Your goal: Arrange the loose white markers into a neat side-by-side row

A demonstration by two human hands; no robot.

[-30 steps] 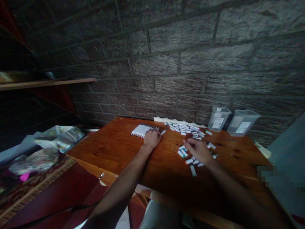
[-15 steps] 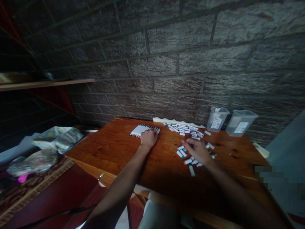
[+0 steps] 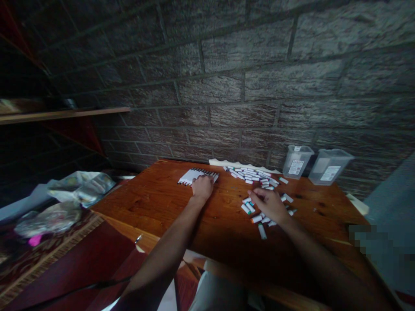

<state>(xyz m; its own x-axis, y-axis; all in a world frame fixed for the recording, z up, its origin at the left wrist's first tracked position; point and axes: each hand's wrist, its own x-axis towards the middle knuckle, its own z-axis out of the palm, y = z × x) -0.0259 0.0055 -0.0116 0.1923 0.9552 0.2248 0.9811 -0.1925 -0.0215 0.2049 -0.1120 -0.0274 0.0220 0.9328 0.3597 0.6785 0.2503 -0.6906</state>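
Note:
A tight row of white markers with dark ends lies side by side on the wooden table. My left hand rests on its right part, fingers bent down and closed over the markers; the fingertips are partly hidden. Farther right, my right hand hovers among scattered short white markers with coloured ends. Its thumb and index finger come together, and whatever they hold is too small to make out. One green-ended marker lies nearest the front edge. A larger loose pile of markers spreads behind my right hand.
Two clear plastic containers with labels stand at the back right by the brick wall. A white wavy-edged strip lies along the wall. Plastic bags sit left of the table, below a wooden shelf.
The view has shifted very slightly. Both hands keep their places, and the markers lie as before.

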